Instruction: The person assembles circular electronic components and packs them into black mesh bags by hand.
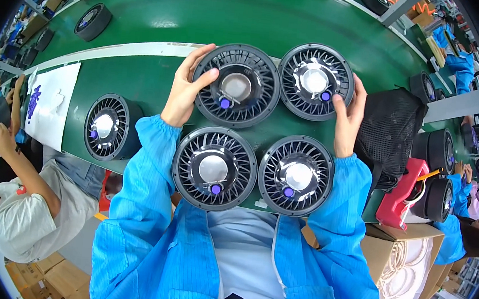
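Note:
My left hand (184, 89) grips the outer rim of a round black finned unit (261, 102), with the thumb on its face and the fingers around its side. This unit has a dull silver centre and a purple knob. To its right, my right hand (349, 115) holds a second finned unit (295, 106) by the right edge, thumb on the rim. Nearer my body, a third finned unit (213, 169) and another finned unit (297, 176) lie side by side, faces up, with shiny silver centres and purple knobs. Neither hand touches those two.
Left stands another finned unit (105, 127) beside a white sheet (50, 108) with small purple pieces. Beyond a pale strip runs a green surface (218, 9) carrying a black unit (93, 22). At right are a black mesh bag (388, 129), a red holder (401, 194) and a carton (377, 249). People work on both sides.

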